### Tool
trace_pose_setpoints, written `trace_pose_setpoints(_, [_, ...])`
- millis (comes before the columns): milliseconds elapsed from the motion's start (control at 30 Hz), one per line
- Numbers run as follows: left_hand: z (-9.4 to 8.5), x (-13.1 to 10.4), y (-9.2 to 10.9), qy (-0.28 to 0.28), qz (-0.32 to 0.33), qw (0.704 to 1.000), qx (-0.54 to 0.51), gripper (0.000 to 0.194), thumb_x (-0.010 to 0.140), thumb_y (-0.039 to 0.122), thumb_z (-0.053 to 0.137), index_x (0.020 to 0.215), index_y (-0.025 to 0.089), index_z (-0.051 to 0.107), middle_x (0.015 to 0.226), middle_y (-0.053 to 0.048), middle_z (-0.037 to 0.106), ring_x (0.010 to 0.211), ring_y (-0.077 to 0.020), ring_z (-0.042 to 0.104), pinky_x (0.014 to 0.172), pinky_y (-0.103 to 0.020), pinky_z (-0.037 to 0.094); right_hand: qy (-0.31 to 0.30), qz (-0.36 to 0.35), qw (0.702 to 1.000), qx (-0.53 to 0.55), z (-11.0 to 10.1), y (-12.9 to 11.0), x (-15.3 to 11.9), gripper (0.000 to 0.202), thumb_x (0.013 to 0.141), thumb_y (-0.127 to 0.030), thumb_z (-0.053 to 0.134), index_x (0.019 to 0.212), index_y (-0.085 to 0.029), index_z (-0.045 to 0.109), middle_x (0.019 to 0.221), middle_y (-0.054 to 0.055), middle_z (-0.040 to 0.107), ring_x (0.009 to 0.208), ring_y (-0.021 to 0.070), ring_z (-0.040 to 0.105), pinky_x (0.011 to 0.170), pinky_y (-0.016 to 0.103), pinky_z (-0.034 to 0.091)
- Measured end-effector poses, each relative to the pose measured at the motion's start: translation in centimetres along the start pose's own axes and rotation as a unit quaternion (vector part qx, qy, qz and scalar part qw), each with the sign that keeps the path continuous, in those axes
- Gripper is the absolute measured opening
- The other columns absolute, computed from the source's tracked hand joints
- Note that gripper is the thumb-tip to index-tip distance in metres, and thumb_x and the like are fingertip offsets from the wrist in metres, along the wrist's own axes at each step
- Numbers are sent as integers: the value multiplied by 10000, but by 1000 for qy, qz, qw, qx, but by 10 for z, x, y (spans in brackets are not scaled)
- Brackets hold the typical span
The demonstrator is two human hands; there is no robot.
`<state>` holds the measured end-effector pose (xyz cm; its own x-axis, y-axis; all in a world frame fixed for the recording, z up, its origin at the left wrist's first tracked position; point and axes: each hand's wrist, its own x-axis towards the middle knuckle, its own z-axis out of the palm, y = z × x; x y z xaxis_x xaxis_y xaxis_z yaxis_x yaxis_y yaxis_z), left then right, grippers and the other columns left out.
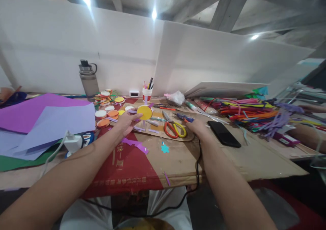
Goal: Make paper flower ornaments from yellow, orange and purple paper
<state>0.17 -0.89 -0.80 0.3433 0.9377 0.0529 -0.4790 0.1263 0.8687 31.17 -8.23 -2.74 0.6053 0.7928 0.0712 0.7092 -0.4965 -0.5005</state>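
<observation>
My left hand (127, 122) is closed on a round yellow paper disc (145, 113) with a pale rim and purple strips sticking out around it. To the right, my right hand (198, 126) grips a blue hot glue gun (183, 117), its nozzle pointing left toward the disc. A black cord (198, 165) hangs from it over the table edge. Scissors (175, 129) with red and yellow handles lie between my hands. Nearer me are a turquoise paper flower shape (165, 148) and purple paper scraps (136, 144).
Orange and white discs (103, 122) sit left, beside purple paper sheets (58, 121) and a white plug (73, 141). Behind stand a bottle (88, 79) and a pen cup (147, 94). A phone (224, 134) and pipe cleaners (244, 111) lie right, near another person's arm (309, 135).
</observation>
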Motion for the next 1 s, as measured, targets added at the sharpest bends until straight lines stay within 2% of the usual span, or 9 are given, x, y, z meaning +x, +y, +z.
trace_pose_setpoints(200, [-1,-3,3,-13,110,989,95,363,481,95,856,790,148,672,808,-11,676,767,-127,616,746,-238,486,49,-2,991,121,-6,-12,-5,297,740,-300,508,925,-136,671,737,105,661,775,280,654,683,360,493])
trace_pose_setpoints(300, [0,-9,13,-13,191,951,241,274,546,90,825,779,185,717,868,-31,684,847,-161,613,829,-269,469,44,-22,977,210,-5,-24,-13,259,752,-300,441,915,-177,599,692,33,598,664,195,620,624,315,505])
trace_pose_setpoints(333, [0,-12,17,-16,225,934,278,254,562,83,815,766,205,726,891,-38,687,920,-183,610,898,-292,454,33,-29,965,257,-6,-28,-17,228,744,-292,438,907,-196,566,712,16,588,651,165,610,611,293,508])
trace_pose_setpoints(400, [2,-19,24,-56,267,900,341,215,629,95,780,780,245,748,964,-53,697,1043,-217,588,1023,-351,397,-16,-51,897,439,-8,-34,-25,228,666,-262,524,890,-221,508,788,0,592,663,134,597,595,266,502])
trace_pose_setpoints(467, [5,-25,29,-84,276,883,370,205,652,113,770,791,264,760,986,-66,700,1058,-233,589,1061,-390,373,-59,-81,852,514,-12,-38,-34,274,600,-230,570,862,-226,491,803,-9,600,615,110,557,558,243,468])
trace_pose_setpoints(567, [7,-30,32,-78,265,888,366,180,647,124,782,755,266,756,956,-76,712,1066,-248,596,1088,-422,351,-107,-128,849,502,-21,-43,-45,230,571,-199,550,800,-198,534,818,21,642,557,92,478,523,242,410])
trace_pose_setpoints(667, [5,-30,31,-76,290,873,384,181,649,135,785,762,274,759,954,-70,718,1046,-248,608,1082,-428,363,-128,-155,844,497,-28,-46,-54,257,568,-183,544,823,-196,566,866,29,681,579,99,474,557,253,408])
trace_pose_setpoints(800, [0,-26,29,-97,356,819,440,217,675,146,762,833,294,774,993,-63,726,1023,-248,616,1050,-416,389,-156,-182,822,516,-33,-49,-60,331,583,-192,603,913,-207,605,940,32,710,696,140,558,638,275,434])
trace_pose_setpoints(1000, [4,-28,29,-150,448,738,482,315,755,85,663,956,308,758,991,-51,734,997,-217,635,972,-372,435,-149,-186,846,477,-33,-48,-63,275,618,-206,650,892,-190,634,939,22,714,758,145,581,726,285,435])
